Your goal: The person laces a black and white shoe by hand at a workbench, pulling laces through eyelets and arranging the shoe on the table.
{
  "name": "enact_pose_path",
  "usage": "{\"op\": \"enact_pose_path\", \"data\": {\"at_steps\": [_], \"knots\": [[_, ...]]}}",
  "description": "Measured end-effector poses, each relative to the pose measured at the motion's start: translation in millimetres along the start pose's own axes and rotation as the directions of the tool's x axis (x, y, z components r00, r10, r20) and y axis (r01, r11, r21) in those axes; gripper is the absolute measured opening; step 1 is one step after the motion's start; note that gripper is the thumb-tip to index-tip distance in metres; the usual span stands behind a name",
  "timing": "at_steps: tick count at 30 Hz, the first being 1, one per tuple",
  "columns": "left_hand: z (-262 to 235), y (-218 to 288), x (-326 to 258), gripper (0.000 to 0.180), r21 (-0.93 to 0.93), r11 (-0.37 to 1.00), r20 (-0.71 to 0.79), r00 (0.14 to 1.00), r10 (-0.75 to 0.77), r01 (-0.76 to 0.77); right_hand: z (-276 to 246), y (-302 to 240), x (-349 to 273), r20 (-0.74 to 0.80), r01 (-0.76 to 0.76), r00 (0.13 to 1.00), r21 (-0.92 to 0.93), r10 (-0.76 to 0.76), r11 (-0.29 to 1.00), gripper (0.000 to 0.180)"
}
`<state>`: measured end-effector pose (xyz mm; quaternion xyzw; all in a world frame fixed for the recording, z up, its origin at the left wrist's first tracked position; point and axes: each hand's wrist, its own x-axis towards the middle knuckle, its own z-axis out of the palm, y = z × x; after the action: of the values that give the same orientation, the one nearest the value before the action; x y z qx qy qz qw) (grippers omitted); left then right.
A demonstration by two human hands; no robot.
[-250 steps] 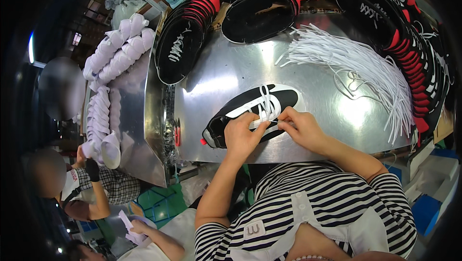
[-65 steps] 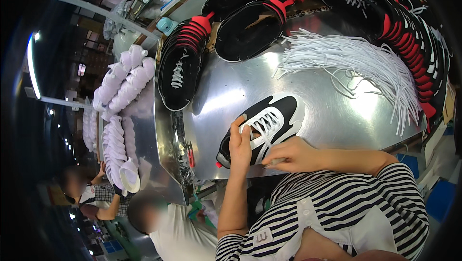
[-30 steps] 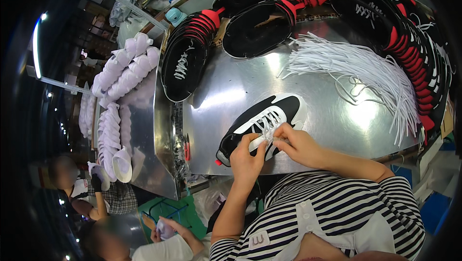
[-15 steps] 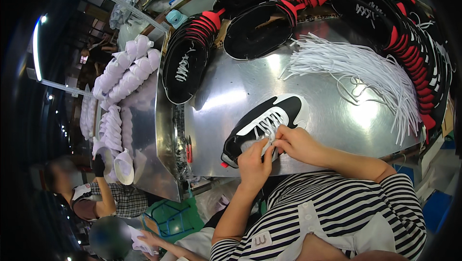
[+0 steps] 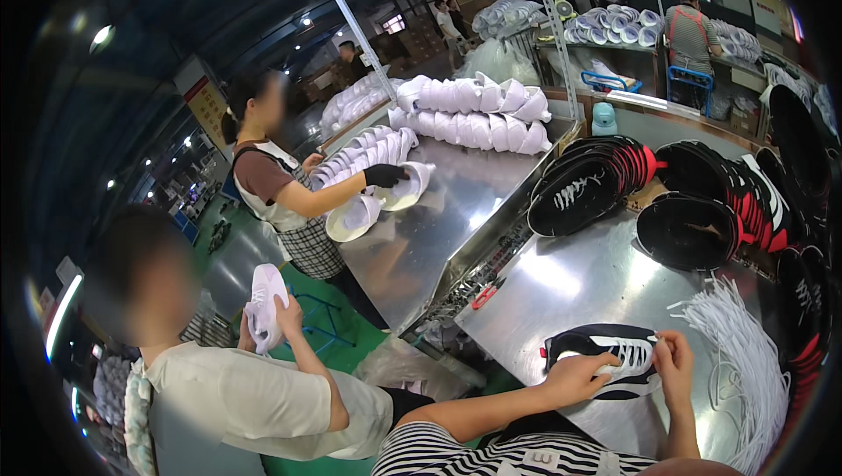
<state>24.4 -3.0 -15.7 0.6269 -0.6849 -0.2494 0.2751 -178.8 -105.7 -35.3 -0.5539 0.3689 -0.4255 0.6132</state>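
A black-and-white shoe upper (image 5: 601,334) with a red heel tab lies on its side on the metal table (image 5: 517,327) in front of me. White lacing (image 5: 633,353) crosses its eyelets. My left hand (image 5: 579,378) is closed on the upper near the tongue, fingers bent over the edge by the lacing. At the toe-side end of the lacing, my right hand (image 5: 674,360) pinches what looks like the white shoelace; its fingers largely hide it. A bundle of loose white shoelaces (image 5: 741,379) lies to the right of that hand.
Nested black-and-red shoe uppers (image 5: 570,200) line the table's far side and right edge. Red-handled snips (image 5: 485,293) lie near the left edge. Across a gap, a co-worker's black-gloved hand (image 5: 384,176) touches white uppers. Another person nearby holds a white shoe (image 5: 265,309).
The view has swung left and up, bringing two co-workers into fuller view. My hands, close together at the lacing before, are now apart, the right one toward the toe.
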Motion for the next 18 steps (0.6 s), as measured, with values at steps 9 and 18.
{"op": "enact_pose_path", "data": {"at_steps": [9, 18], "knots": [[-16.6, -1.7, -1.9, 0.034, -0.022, 1.0, 0.308, 0.951, -0.007, 0.015, 26.1, 35.2, 13.3, 0.014, 0.172, 0.984, -0.369, -0.18, 0.913, 0.012], [-26.6, -12.2, -10.5, 0.034, 0.249, 0.966, 0.201, 0.979, 0.013, -0.064, 36.2, 36.6, 19.9, -0.121, 0.097, 0.986, -0.155, -0.116, 0.983, 0.015]]}}
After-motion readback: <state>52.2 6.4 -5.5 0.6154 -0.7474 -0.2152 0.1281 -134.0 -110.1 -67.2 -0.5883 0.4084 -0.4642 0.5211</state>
